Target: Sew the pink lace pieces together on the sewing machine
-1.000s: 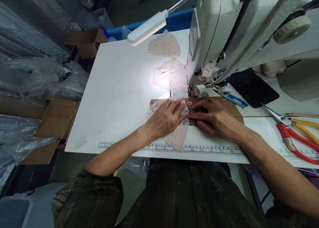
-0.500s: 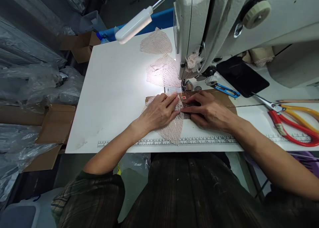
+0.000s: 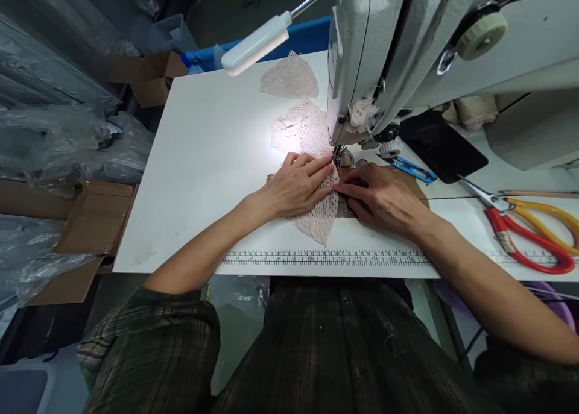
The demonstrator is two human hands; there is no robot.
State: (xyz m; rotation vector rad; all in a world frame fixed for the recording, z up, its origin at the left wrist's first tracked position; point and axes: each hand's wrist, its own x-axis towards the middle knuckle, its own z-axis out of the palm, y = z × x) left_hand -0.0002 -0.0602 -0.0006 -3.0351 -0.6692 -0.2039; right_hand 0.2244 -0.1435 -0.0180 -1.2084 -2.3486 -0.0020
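A pale pink lace piece point(image 3: 319, 218) lies on the table in front of the sewing machine's presser foot point(image 3: 337, 155). My left hand point(image 3: 296, 188) rests flat on it, fingers stretched towards the foot. At the lace's right edge is my right hand point(image 3: 377, 197), its fingers apart and bent, one fingertip touching the edge. Beneath my right hand a brown sheet point(image 3: 409, 182) is partly covered. Behind the foot, a second lace piece point(image 3: 301, 125) lies under the lamp's light, with a third lace piece point(image 3: 289, 76) farther back.
The sewing machine head point(image 3: 362, 58) rises close above my hands. A white lamp point(image 3: 257, 43) hangs over the table. To the right lie blue thread snips point(image 3: 414, 170), a black phone-like slab point(image 3: 443, 146) and red-and-yellow-handled scissors point(image 3: 502, 206). A printed ruler point(image 3: 316, 258) runs along the front edge.
Both hands have slid the lace away from me, up to the presser foot. Its lower tip has left the ruler. The whole view has shifted slightly.
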